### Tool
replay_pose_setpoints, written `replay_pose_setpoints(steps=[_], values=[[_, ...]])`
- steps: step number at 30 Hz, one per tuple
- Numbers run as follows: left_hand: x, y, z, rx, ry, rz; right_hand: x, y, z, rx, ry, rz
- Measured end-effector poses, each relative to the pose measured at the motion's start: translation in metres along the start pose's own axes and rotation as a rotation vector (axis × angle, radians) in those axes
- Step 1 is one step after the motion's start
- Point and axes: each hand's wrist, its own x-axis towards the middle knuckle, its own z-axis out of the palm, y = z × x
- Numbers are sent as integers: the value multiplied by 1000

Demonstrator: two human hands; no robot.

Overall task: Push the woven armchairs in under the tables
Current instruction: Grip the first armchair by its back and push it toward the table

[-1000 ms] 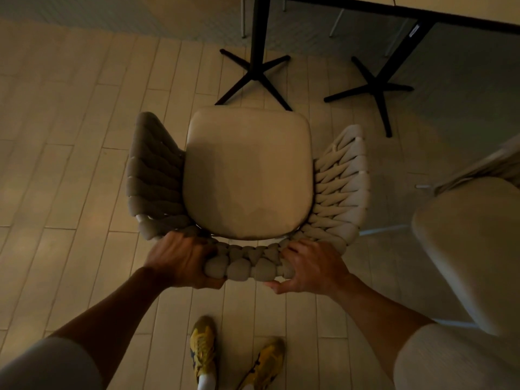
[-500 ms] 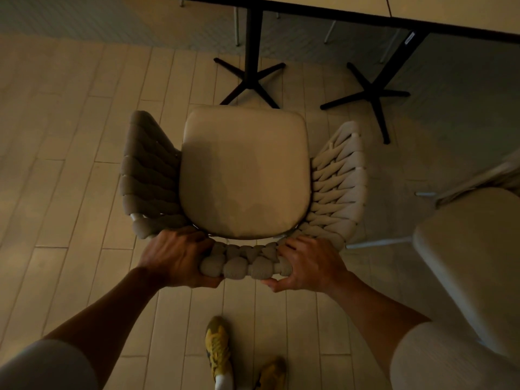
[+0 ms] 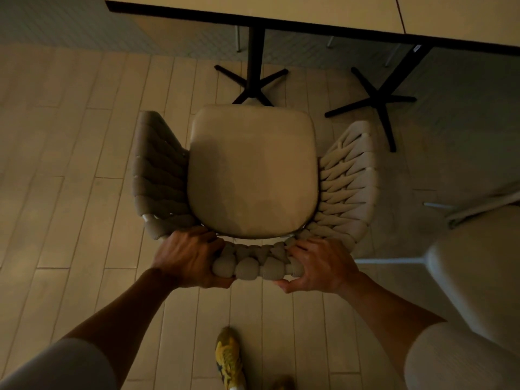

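A woven armchair (image 3: 253,170) with a beige seat cushion and thick braided arms stands right below me, its seat facing the table (image 3: 253,7) at the top. My left hand (image 3: 188,254) grips the left end of the woven backrest. My right hand (image 3: 320,266) grips the right end, thumb under the rim. The front of the seat reaches the foot of the table's black cross-base pedestal (image 3: 253,80). The chair's legs are hidden under the seat.
A second black pedestal (image 3: 380,99) stands to the right under the adjoining tabletop (image 3: 464,18). Another pale chair (image 3: 478,266) fills the right edge. The floor is light wood planks, and my yellow shoe (image 3: 229,361) is below the chair.
The chair has slid forward towards the table, its seat front now at the pedestal base. Both hands kept their grip on the backrest, and I have stepped forward behind it.
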Motion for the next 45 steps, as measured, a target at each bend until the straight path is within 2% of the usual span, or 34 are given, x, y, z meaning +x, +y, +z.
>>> replay_pose_setpoints(steps=[16, 29, 38, 45], values=[[82, -49, -11, -13, -8, 41, 71, 47, -4, -39, -18, 63], [150, -70, -22, -11, -120, 0, 125, 104, -21, 27, -209, 58], [188, -69, -24, -30, -150, 2, 149, 140, -30, 19, -207, 26], [217, -63, -25, -63, -143, -8, 159, 168, -42, -5, -266, 43]])
